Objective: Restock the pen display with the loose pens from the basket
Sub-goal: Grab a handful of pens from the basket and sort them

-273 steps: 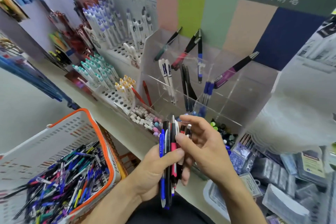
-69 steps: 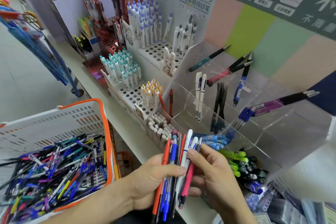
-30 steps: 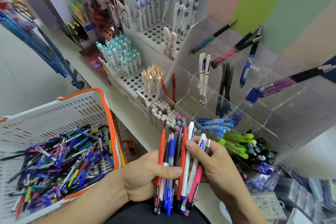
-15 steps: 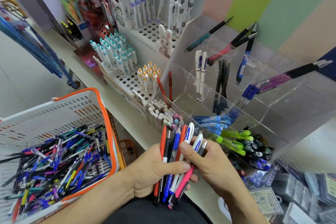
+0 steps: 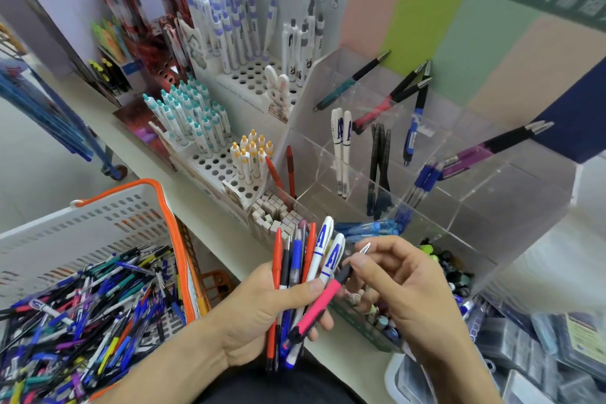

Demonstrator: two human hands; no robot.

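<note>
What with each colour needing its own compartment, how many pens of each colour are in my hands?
Red pens: 2
Black pen: 1
Blue pen: 1
White pens with a blue A: 2
Pink-and-black pen: 1, pinched by the right hand
Total: 7 showing; the bunch in the left hand may hide more.

left hand (image 5: 262, 308): fingers curled, gripping | right hand (image 5: 403, 282): thumb-finger pinch

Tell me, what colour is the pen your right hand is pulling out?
Pink with black ends, seen in the head view.
</note>
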